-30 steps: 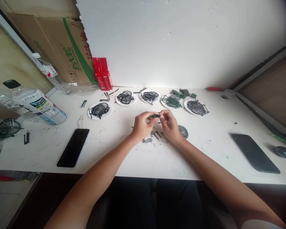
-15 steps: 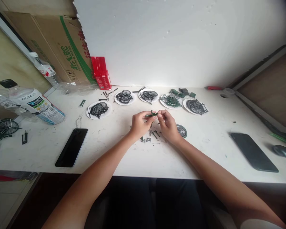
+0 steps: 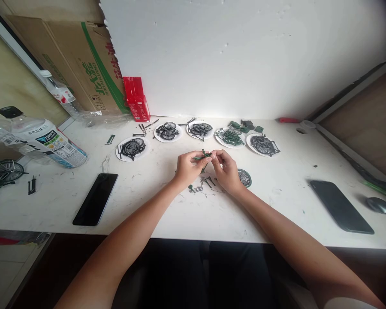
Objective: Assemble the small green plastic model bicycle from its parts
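Between my hands is a small dark green model bicycle part [image 3: 206,153], mostly covered by fingers, so its exact shape is unclear. My left hand [image 3: 190,167] pinches it from the left. The fingertips of my right hand [image 3: 227,168] close on its right end, touching the left fingertips. On the table just below lie loose small parts, among them a green rack-like piece [image 3: 197,189] and dark green strips [image 3: 209,182]. A green-rimmed spoked wheel [image 3: 245,177] lies flat beside my right wrist, partly hidden by it.
Several paper plates, one with green parts [image 3: 230,137] and one with black wheels [image 3: 131,148], line the back. A black phone [image 3: 95,199] lies left, a dark slab [image 3: 341,206] and mouse [image 3: 380,205] right. Bottles [image 3: 56,143] and a red box [image 3: 137,98] stand at the left.
The green part has turned slightly between my fingers, and more of it shows below them. Both hands keep their pinch in nearly the same place.
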The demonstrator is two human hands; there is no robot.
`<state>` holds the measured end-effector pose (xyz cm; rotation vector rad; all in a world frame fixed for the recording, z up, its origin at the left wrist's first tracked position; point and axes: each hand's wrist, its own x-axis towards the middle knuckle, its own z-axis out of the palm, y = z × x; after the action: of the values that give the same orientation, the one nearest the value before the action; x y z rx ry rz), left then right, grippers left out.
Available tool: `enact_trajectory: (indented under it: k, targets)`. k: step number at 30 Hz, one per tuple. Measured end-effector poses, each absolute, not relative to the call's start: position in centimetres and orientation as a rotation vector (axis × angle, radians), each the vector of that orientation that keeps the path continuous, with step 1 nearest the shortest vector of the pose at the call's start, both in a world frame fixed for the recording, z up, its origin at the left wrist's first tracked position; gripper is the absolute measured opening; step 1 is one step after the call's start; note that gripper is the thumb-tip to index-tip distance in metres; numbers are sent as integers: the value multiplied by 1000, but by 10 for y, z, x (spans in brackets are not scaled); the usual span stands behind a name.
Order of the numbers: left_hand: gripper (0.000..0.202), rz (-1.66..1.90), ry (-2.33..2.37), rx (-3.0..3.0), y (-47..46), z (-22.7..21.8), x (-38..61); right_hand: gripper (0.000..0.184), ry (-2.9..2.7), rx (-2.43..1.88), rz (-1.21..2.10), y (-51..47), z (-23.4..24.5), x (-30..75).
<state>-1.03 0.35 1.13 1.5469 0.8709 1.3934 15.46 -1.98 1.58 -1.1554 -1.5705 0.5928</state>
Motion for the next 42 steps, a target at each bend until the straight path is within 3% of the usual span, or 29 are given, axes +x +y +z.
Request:
enact_trajectory:
  k: [42]
  targets:
    - [23, 1453, 947, 1732, 7, 10, -13, 35, -1744, -1145, 618, -15, 10, 162]
